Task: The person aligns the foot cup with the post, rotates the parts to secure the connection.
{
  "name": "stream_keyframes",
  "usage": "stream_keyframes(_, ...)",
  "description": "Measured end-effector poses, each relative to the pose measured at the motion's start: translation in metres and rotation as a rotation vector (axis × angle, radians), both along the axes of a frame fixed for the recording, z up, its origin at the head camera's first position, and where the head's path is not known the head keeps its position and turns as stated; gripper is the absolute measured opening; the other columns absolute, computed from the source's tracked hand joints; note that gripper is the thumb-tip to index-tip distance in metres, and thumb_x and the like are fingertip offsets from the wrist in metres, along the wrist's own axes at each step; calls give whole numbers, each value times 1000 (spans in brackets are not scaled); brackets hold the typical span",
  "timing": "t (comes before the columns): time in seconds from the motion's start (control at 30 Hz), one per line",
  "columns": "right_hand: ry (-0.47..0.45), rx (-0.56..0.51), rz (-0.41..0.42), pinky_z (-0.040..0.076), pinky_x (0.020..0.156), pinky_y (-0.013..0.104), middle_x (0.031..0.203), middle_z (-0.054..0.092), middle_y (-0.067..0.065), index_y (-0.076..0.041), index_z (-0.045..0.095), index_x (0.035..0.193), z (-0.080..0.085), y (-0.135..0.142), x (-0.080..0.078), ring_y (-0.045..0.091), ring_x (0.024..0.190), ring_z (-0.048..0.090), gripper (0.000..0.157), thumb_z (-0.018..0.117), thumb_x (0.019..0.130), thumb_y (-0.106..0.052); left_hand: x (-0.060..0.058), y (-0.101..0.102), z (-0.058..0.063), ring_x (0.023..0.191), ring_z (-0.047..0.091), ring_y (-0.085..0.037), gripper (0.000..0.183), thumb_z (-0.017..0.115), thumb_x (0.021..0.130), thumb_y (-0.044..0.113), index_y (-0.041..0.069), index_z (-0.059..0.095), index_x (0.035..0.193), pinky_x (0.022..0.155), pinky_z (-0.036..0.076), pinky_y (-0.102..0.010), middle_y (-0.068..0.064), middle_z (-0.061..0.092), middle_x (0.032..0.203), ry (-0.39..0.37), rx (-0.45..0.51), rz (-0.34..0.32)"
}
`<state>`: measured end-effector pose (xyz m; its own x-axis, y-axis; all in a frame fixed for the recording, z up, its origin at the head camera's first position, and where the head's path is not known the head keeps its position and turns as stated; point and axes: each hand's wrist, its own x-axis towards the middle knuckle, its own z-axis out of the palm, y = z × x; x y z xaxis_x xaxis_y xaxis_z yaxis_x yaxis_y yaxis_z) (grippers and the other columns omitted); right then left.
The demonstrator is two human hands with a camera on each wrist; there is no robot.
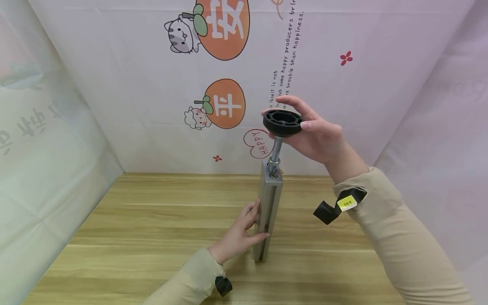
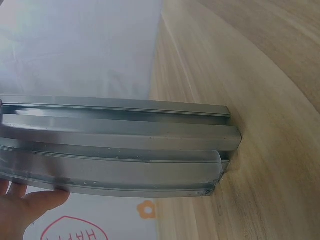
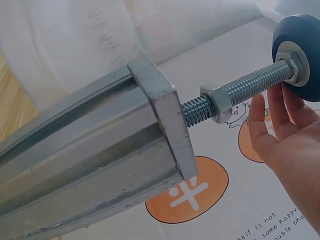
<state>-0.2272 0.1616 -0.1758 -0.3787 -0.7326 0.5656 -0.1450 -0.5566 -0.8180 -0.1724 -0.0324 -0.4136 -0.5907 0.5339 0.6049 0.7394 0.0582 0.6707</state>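
Note:
An aluminium profile (image 1: 271,199) with slotted sides stands upright on the wooden table. My left hand (image 1: 237,236) grips it low down, thumb on one side and fingers on the other. From the metal end plate (image 3: 175,120) on its top rises a threaded rod (image 1: 277,148) with a hex nut (image 3: 217,103). The rod carries a round black levelling foot (image 1: 281,128), hollow side up. Around the foot's rim curl the thumb and fingers of my right hand (image 1: 318,135). In the left wrist view the profile's lower end (image 2: 222,145) meets the tabletop.
Wood-grain tabletop (image 1: 160,237) extends on both sides of the profile. Behind it hangs a white printed sheet (image 1: 152,127) with orange fruit cartoons, and pale sheets (image 1: 49,127) close in the sides. Black straps (image 1: 328,212) sit on both wrists.

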Motion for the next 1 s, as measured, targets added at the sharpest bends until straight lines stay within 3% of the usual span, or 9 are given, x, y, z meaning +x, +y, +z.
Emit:
stream_keyframes(0.2,2,6,-92,40,102,35,130,45,15,-13,49,130,0,0,3,28,120,45,42,57,88,-12,0,1,0,104,51,-15,101,66,86,0,31,-4,152,101,44,-38,-16,30,138,-15,2,1)
stream_keyframes(0.4,46,81,-358,41,101,31,121,53,12,-15,56,123,5,-4,15,23,114,54,37,63,87,-12,-1,1,-2,111,45,-17,101,65,86,0,33,-5,151,99,45,-43,-16,30,137,4,10,-5)
stream_keyframes(0.47,62,116,-451,40,101,29,117,55,11,-15,57,121,7,-6,20,21,111,56,36,67,86,-15,-1,1,-1,106,49,-19,101,65,87,0,34,-6,151,98,45,-44,-17,30,137,0,12,-9)
stream_keyframes(0.63,88,160,-582,40,99,27,114,56,11,-17,61,116,9,-10,29,20,108,55,36,73,83,-22,-1,0,-1,102,52,-18,103,66,86,0,35,-6,151,99,44,-43,-16,29,138,-17,11,-17)
stream_keyframes(0.73,105,172,-644,44,95,27,114,56,10,-19,61,114,8,-11,33,21,106,55,30,67,85,-12,-2,0,-1,107,49,-18,102,66,86,-1,32,-5,151,99,45,-42,-17,29,138,-13,15,-25)
stream_keyframes(0.87,110,182,-735,49,88,23,111,57,9,-19,60,112,7,-13,37,19,102,56,38,56,82,4,-2,0,-1,108,49,-17,101,66,85,-2,28,-4,152,98,46,-41,-18,29,138,4,21,-30)
stream_keyframes(1.0,115,171,-809,51,83,20,107,58,7,-14,59,111,7,-15,40,17,97,57,39,57,80,9,-2,1,-1,103,52,-16,102,66,85,-4,28,-4,152,96,47,-42,-19,29,137,21,27,-35)
